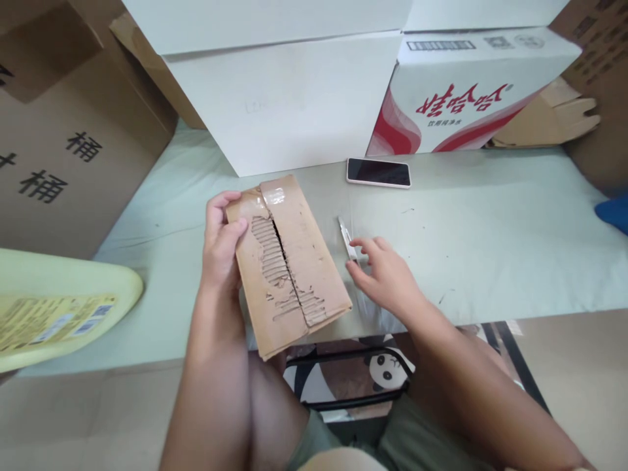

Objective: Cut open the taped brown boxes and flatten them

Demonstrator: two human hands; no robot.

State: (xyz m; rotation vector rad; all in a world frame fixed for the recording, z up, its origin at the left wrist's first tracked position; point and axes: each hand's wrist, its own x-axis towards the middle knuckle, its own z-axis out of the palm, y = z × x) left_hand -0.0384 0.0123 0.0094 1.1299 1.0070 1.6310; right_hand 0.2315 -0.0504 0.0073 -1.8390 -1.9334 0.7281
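A small brown cardboard box (314, 255) is tilted in my left hand (223, 245), which grips its left side with the thumb on top. Its upper face has torn, ridged patches, a dark slit down the middle and clear tape at the far end. Just right of the box, a slim light-coloured utility knife (346, 237) lies on the pale green cloth. My right hand (383, 271) is at the knife's near end, thumb and index finger apart on either side of it; whether they touch it is hard to tell.
A phone (377, 173) lies before a white carton (294, 104) and a red-and-white carton (456, 98). Large brown boxes (73, 131) stand at the left, above a yellow-green container (63, 307). A panda-print item (343, 379) is below the cloth's front edge, and something blue (615, 212) is far right.
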